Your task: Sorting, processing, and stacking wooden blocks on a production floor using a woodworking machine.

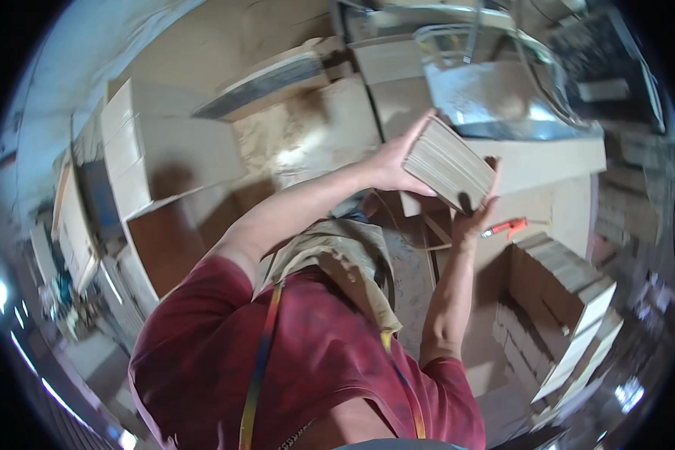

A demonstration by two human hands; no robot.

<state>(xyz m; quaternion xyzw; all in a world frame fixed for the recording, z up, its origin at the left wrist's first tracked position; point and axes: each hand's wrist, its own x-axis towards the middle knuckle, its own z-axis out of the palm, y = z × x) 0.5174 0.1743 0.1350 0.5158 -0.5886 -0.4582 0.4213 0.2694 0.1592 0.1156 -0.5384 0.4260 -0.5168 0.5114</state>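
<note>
Between my two hands is a block-like stack of thin, flat, pale-brown pieces [450, 161], tilted and raised in front of me. My left hand [397, 163] grips its left end, with the thumb along the near side. The fingers of my right hand [478, 214] wrap round the opposite, lower right end. A small red tool [508, 227] lies on the brown work surface just right of my right wrist; its kind is unclear. Further right and nearer me are more stacked pale-brown pieces [559, 270].
An open cardboard box [191, 150] stands on the left. Ahead lies a dusty pale surface [345, 112] with a dark-faced board [266, 86] behind it. At the far right is a machine with a clear, shiny cover [495, 90] and a dark panel [607, 67].
</note>
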